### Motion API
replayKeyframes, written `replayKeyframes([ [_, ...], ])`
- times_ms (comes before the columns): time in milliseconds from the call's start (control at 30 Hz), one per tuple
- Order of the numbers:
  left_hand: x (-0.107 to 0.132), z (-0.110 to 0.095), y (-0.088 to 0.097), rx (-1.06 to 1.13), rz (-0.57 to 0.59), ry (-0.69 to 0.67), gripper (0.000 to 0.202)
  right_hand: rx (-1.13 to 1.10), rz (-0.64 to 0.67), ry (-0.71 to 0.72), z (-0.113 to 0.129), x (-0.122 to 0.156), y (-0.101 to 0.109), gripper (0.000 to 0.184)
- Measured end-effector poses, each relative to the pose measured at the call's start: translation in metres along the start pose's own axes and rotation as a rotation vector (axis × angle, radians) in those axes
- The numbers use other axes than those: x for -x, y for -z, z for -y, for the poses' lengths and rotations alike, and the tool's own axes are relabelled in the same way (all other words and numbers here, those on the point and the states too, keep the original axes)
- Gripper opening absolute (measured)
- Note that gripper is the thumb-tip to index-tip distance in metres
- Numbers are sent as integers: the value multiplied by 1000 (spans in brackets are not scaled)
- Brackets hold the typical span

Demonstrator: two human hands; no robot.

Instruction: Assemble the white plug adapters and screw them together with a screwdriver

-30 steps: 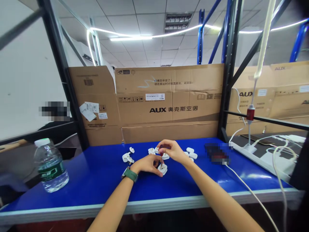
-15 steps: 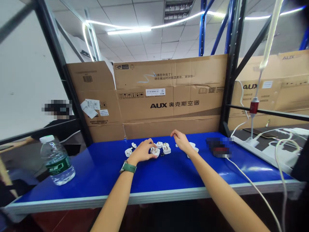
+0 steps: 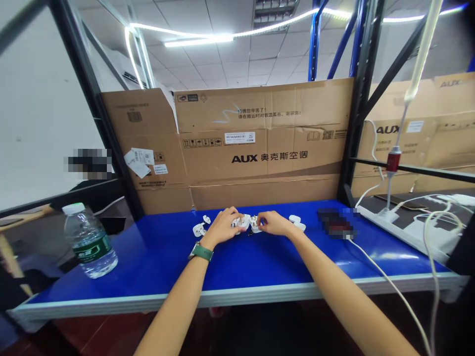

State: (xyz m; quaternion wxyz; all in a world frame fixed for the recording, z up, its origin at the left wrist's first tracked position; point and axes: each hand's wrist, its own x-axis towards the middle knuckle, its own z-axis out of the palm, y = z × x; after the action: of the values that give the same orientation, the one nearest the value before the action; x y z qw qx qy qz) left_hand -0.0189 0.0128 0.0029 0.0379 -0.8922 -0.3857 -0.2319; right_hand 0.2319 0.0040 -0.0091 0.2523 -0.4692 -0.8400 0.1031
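My left hand (image 3: 221, 226), with a green-strapped watch at the wrist, has its fingers curled around a white plug adapter (image 3: 244, 222). Just right of it is another white plug adapter (image 3: 254, 225) with metal pins facing up; the bent fingers of my right hand (image 3: 275, 223) close on its right side. Left of my left hand lie a white plug piece (image 3: 199, 229) and a smaller white part (image 3: 207, 219). Beyond my right hand are white rounded pieces (image 3: 296, 220). Small dark bits beside the middle adapter are too small to name.
A water bottle (image 3: 91, 242) stands at the left of the blue tabletop (image 3: 159, 262). At right lies a blurred dark device (image 3: 336, 224) on a white cable. Cardboard (image 3: 267, 173) walls the back; a power strip (image 3: 404, 237) runs along the right side. A person sits beyond the left frame.
My right hand has come left and down from above the table to the middle adapter. My left hand stays at its adapter, which has shifted slightly up and right. The view has tilted slightly.
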Motion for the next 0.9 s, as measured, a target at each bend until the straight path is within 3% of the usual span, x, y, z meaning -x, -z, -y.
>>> replayKeyframes([
  [100,-5,-4,-8,-67,-54,53,39,-6,-7,11,1,0,-1,20],
  [333,-6,-6,-25,-133,22,111,29,10,-20,64,1,-2,-4,32],
  [467,-7,-9,-29,-105,-36,144,45,31,-26,39,0,-4,-11,32],
  [567,-9,-8,-25,-90,-100,194,33,50,-32,19,-1,-5,-16,31],
  [633,-8,-2,-18,-138,-169,295,25,50,-34,16,-1,-5,-18,31],
  [733,-2,17,-8,-284,-231,537,35,21,-73,-31,-1,-6,-15,39],
  [833,6,38,-3,-380,-161,742,42,53,-124,-210,-4,-6,-5,43],
  [900,9,48,-3,-388,-60,801,45,113,-135,-347,-9,-3,4,44],
])
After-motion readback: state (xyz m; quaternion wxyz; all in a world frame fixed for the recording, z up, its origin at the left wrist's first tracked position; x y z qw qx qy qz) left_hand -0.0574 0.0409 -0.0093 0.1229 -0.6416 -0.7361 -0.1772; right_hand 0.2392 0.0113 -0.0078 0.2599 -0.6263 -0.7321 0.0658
